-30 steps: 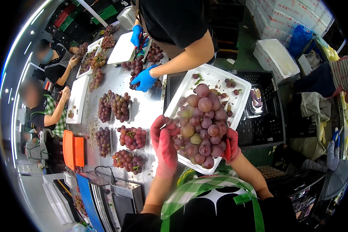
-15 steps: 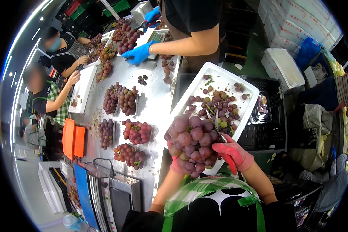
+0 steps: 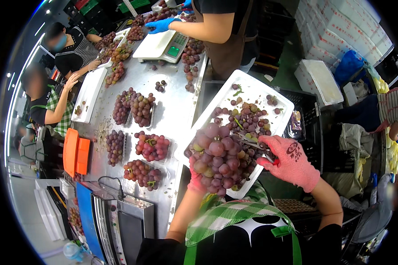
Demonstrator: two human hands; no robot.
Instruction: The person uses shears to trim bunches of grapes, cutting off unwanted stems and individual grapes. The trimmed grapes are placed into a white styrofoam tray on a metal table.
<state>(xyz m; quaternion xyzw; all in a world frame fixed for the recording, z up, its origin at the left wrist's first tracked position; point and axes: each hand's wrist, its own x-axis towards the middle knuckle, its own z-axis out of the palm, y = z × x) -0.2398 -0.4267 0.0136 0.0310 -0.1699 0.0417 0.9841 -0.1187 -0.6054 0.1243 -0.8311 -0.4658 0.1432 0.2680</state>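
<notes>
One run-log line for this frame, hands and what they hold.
left hand: holds grape bunch | right hand: scissors at bunch | below: white tray

The person's left hand (image 3: pixel 195 179), in a pink glove, holds a bunch of red grapes (image 3: pixel 216 160) from below, while the right hand (image 3: pixel 292 161), also pink-gloved, holds scissors (image 3: pixel 252 145) whose blades point into the bunch. Behind the bunch, a white tray (image 3: pixel 274 95) carries loose grapes and stem scraps. To the left, a steel table (image 3: pixel 170 108) bears several packed grape bunches, and a co-worker's blue-gloved hand (image 3: pixel 160 25) reaches above a white scale (image 3: pixel 161 45).
</notes>
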